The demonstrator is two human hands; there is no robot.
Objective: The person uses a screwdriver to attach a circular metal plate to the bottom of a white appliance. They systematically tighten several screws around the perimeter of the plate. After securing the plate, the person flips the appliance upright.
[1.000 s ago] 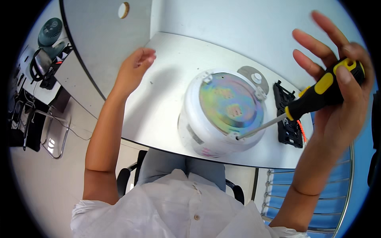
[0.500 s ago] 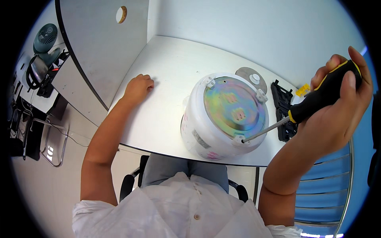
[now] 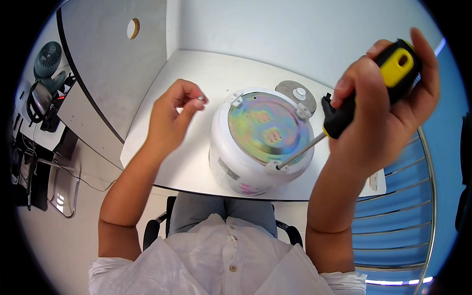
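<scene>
A white rice cooker with pink flower prints stands upside down on the table, its rainbow-sheened metal base plate facing up. My right hand is wrapped round the black and yellow handle of a screwdriver. The screwdriver's steel shaft slants down to the left, its tip at the white foot on the base's near edge. Left of the cooker, above the table, my left hand pinches a tiny shiny screw between thumb and fingers; its exact shape is hard to make out.
Behind the cooker lies a grey round plate with a white knob. A black tool case is mostly hidden by my right hand. The white table meets a partition on the left; chrome rails stand at the right.
My left hand has lifted off the table and turned, now showing the small screw in its pinch. My right hand has tilted the screwdriver more upright, its tip staying at the same foot.
</scene>
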